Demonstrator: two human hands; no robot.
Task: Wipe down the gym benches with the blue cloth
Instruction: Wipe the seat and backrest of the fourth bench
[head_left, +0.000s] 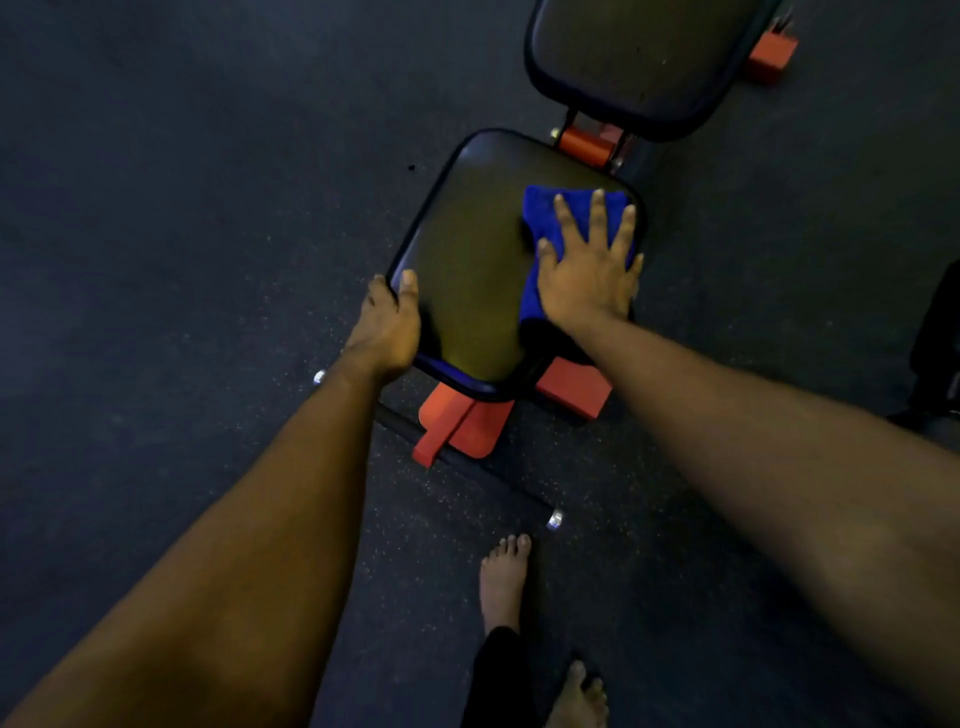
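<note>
Head view, frame centre: my right hand (587, 275) presses the soft, light blue cloth (540, 218) with flat, spread fingers; left hand (387, 325) grips the firm seat pad (478, 249) at its edge.

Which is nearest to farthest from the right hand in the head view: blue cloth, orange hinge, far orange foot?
1. blue cloth, pressed under the right hand.
2. orange hinge, farther ahead, centre.
3. far orange foot, top right corner.

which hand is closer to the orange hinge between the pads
Right. The right hand presses the blue cloth on the seat pad near the orange hinge; the left hand grips the pad's near-left edge.
</note>
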